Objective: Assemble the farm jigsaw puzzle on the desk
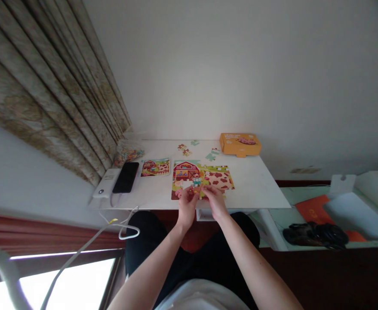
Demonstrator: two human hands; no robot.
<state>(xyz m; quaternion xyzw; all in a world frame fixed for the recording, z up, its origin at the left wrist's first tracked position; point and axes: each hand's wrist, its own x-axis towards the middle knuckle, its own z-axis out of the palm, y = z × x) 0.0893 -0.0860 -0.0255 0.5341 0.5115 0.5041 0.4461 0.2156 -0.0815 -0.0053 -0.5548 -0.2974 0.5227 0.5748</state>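
A partly assembled jigsaw puzzle (pixel 219 178) lies flat on the white table, with a red barn at its left and a brown-spotted cow at its right. A white gap shows in its lower middle. At its lower edge, my left hand (pixel 187 203) and my right hand (pixel 216 201) come close together, fingers closed on a small brownish puzzle piece (pixel 197 189) between them. My fingers partly cover that piece and the puzzle's bottom rows. Left of the puzzle lies a picture card (pixel 155 167) with the same farm scene.
Loose pieces (pixel 185 150) and green pieces (pixel 213 154) lie behind the puzzle. An orange box (pixel 240 144) stands at the back right. A black phone (pixel 126 177), a white box (pixel 106 183) and a bag of pieces (pixel 129 151) sit at the left. A white cable (pixel 95 241) hangs in front.
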